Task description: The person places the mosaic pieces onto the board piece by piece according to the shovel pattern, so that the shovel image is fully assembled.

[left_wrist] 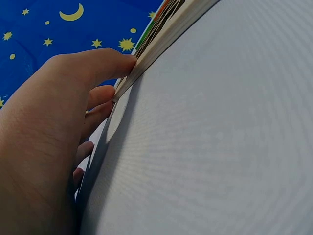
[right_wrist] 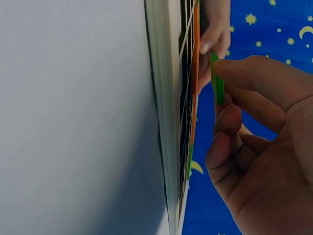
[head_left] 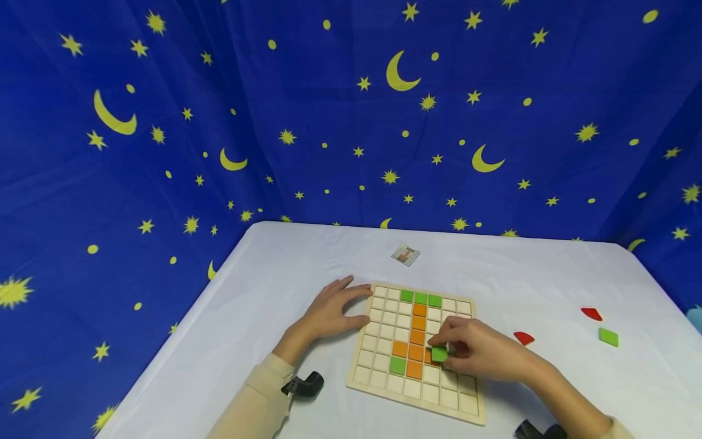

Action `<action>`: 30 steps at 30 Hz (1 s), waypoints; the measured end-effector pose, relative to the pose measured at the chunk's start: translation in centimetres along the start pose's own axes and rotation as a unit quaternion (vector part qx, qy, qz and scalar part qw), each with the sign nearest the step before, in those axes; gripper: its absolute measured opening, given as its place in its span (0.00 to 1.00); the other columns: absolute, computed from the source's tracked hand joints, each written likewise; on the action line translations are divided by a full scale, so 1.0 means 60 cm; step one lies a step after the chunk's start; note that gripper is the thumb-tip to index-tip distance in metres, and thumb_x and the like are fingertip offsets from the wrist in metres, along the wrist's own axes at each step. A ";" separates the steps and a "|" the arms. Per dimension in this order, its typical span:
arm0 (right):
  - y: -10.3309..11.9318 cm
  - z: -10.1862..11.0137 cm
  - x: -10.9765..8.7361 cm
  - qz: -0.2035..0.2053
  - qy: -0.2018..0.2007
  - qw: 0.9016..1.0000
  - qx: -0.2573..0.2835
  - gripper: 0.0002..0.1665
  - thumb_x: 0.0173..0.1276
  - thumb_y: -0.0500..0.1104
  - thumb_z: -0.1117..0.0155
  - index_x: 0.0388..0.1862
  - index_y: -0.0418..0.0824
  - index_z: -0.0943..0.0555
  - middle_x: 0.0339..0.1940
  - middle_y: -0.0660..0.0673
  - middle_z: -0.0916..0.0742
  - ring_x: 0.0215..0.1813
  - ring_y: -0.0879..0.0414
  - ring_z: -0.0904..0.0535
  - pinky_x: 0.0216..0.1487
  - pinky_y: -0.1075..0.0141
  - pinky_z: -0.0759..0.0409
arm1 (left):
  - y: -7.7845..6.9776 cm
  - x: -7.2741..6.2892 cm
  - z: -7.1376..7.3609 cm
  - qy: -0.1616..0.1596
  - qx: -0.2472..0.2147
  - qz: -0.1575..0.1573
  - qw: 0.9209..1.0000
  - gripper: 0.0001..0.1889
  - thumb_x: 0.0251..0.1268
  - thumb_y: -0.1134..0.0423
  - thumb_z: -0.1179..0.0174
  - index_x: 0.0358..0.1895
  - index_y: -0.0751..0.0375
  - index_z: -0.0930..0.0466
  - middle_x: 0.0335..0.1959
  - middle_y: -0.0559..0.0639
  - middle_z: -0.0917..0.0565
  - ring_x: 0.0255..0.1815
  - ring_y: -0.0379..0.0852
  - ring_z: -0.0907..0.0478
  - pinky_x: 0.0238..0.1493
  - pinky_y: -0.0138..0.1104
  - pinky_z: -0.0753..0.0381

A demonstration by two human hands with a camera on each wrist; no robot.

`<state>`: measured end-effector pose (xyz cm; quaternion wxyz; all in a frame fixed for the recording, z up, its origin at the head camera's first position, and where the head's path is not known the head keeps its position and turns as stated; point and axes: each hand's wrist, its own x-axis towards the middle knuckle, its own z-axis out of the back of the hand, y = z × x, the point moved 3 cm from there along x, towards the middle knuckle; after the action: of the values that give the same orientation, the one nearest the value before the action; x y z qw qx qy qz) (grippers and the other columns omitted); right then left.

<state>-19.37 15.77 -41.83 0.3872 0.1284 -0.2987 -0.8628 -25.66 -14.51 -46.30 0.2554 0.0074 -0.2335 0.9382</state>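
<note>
A wooden grid board (head_left: 379,363) lies on the table, slightly turned. Orange square tiles (head_left: 417,336) run down one column, with others beside its lower end. Three green tiles (head_left: 420,297) line the top row, and another green tile (head_left: 397,365) sits lower left. My right hand (head_left: 482,347) pinches a green square tile (right_wrist: 218,81) between thumb and fingers, raised over the board beside the orange tiles and partly covering one. At the board's left edge, my left hand (head_left: 327,312) is spread, its thumb and fingertips touching the rim.
Behind the board lies a small card (head_left: 406,255) printed with a grid pattern. To the right are two red curved-edge pieces (head_left: 592,314) and a loose green piece (head_left: 609,337). A blue star-patterned curtain (head_left: 351,110) rises behind the white-covered table (head_left: 307,256).
</note>
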 end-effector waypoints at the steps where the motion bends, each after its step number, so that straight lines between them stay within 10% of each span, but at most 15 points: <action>1: 0.002 -0.002 0.001 -0.001 0.003 1.000 0.004 0.19 0.61 0.42 0.30 0.52 0.53 0.16 0.41 0.59 0.20 0.32 0.62 0.27 0.29 0.71 0.27 | 0.000 0.000 0.000 -0.001 0.000 -0.001 1.000 0.32 0.58 0.35 0.42 0.66 0.38 0.28 0.69 0.33 0.34 0.75 0.50 0.51 0.69 0.53 0.50; 30: 0.031 -0.031 0.000 0.011 0.052 0.999 -0.011 0.17 0.58 0.46 0.28 0.46 0.60 0.16 0.37 0.63 0.22 0.33 0.65 0.27 0.32 0.71 0.28 | 0.000 0.001 -0.001 -0.003 0.009 -0.003 1.000 0.32 0.58 0.34 0.43 0.66 0.37 0.29 0.69 0.34 0.34 0.75 0.49 0.51 0.69 0.53 0.50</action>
<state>-17.44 14.01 -42.18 0.4132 0.1654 -0.2699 -0.8539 -25.68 -14.47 -46.32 0.2579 0.0133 -0.2254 0.9394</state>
